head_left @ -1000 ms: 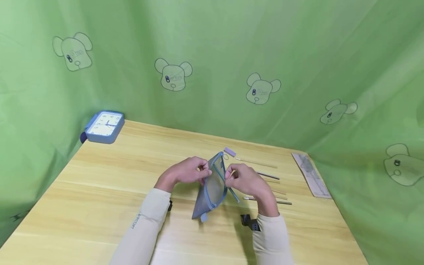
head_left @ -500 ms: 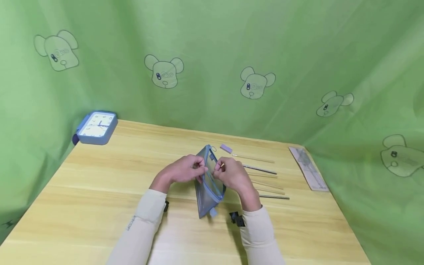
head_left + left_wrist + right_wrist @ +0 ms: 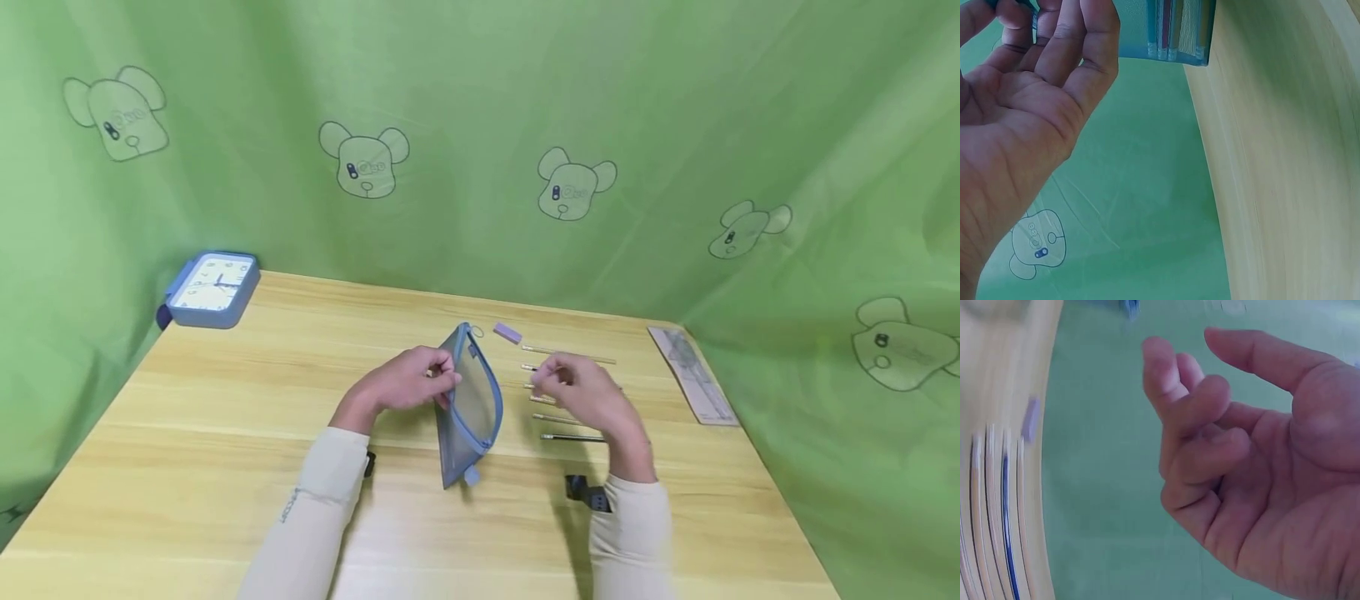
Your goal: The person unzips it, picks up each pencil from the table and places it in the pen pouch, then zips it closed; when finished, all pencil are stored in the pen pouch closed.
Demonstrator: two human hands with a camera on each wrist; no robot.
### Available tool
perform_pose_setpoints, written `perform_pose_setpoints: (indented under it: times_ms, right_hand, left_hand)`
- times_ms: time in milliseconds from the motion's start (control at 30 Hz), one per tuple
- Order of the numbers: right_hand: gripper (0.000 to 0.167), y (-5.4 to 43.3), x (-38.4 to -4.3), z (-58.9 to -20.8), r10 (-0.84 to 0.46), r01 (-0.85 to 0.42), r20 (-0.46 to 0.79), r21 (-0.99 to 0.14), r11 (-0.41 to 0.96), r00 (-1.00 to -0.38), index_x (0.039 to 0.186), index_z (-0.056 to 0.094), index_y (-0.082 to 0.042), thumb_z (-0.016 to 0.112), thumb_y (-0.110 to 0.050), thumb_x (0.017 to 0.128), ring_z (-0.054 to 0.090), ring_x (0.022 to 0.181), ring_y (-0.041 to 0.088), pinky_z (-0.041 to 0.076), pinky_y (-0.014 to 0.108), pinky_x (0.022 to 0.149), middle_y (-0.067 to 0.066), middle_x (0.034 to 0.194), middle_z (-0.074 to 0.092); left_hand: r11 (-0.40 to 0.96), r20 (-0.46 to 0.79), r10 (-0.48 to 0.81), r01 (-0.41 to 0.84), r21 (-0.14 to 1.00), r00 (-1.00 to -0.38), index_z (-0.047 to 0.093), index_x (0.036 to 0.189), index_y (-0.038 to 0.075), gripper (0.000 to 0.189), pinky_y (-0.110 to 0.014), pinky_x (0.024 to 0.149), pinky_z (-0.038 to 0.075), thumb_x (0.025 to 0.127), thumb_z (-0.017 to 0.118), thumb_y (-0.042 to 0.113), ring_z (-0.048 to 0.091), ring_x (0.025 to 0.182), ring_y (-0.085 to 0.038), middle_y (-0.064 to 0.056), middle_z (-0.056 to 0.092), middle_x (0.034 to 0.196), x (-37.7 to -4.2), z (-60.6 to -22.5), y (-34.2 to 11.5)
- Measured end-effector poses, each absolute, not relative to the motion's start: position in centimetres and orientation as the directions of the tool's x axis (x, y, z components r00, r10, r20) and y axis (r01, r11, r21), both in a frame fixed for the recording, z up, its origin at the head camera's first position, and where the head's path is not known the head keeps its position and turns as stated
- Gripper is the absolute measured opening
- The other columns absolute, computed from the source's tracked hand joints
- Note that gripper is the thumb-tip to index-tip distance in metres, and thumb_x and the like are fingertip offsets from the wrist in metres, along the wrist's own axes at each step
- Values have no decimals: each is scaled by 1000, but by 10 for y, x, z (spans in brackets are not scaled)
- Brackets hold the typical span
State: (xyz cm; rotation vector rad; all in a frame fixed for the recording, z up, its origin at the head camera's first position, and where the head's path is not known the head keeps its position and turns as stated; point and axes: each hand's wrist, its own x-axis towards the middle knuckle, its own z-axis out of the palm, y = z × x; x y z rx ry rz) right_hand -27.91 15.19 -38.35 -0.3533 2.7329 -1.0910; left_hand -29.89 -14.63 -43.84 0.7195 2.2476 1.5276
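My left hand (image 3: 408,379) pinches the rim of a blue-grey zip pouch (image 3: 459,446), holding it tilted with its zip mouth gaping to the right. Through the side of the pouch (image 3: 1132,34) in the left wrist view, several pencils (image 3: 1175,28) show standing close together at one end. To the right of the pouch, over the row of pencils on the table, hovers my right hand (image 3: 585,392). The right wrist view shows this hand (image 3: 1222,444) holding nothing, its thumb apart from the loosely bent fingers.
Several pencils (image 3: 570,437) lie side by side on the wooden table (image 3: 315,350), partly behind the right hand. Behind them is a purple eraser (image 3: 507,333). A flat pale packet (image 3: 693,375) lies at the right edge, and a blue clock (image 3: 213,287) stands at the back left.
A teal pencil in my right hand has gone down into the pouch and been let go. That hand has since moved right, out over the table pencils. The left hand keeps its hold.
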Motion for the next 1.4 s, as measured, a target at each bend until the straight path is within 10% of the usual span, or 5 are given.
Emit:
perform_pose_setpoints:
  times_ms: [600,1400]
  right_hand:
    - [62,332,-238,-438,29,233,-326,-607,760,-945,154,38,11,49,-36,115,68,100,15,58,32,82,38,147,52]
    - [51,322,-237,-466,29,228,-294,-673,703,-955,149,44,9,58,-22,112,68,93,16,58,26,79,24,135,60]
  left_hand:
    - [300,-2,575,209,931,-818,55,89,7,24,-50,95,65,111,59,16,76,87,-22,-5,59,87,-300,-435,-149]
    - [325,-17,560,200,924,-829,56,89,9,23,-55,97,62,111,59,15,74,86,-19,-4,60,84,-297,-435,-149]
